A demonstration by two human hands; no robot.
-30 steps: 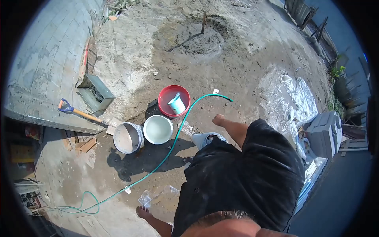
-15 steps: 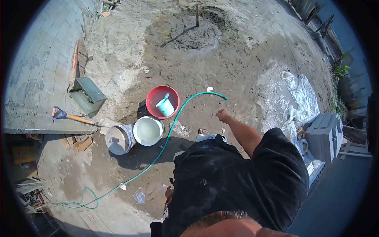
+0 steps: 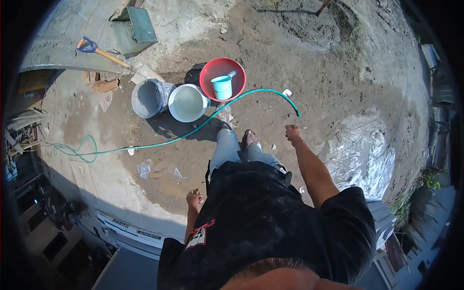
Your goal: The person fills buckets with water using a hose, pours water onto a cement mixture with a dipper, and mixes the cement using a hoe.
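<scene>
My right hand (image 3: 293,133) hangs over the dirt with its fingers curled in, and no object shows in it. Just beyond it lies the end of a green hose (image 3: 263,90), apart from my fingers. My left hand (image 3: 195,199) hangs low by my side, its fingers loosely curled around nothing that I can see. Ahead of my feet stand a red basin (image 3: 244,79) with a light blue dipper (image 3: 223,88) in it, a white bucket (image 3: 188,103) of cloudy water, and a second, greyish bucket (image 3: 147,99).
A shovel (image 3: 108,58) with a wooden handle leans near the left ledge, beside a green metal box (image 3: 142,28). Crumpled plastic sheeting (image 3: 379,164) lies at right. A wet mound (image 3: 311,31) with a wooden handle is at the top. The hose crosses the ground leftward.
My view has swung down and left, so the basin and buckets sit higher. My legs and left hand have come into fuller view. Both hands still seem to hold nothing.
</scene>
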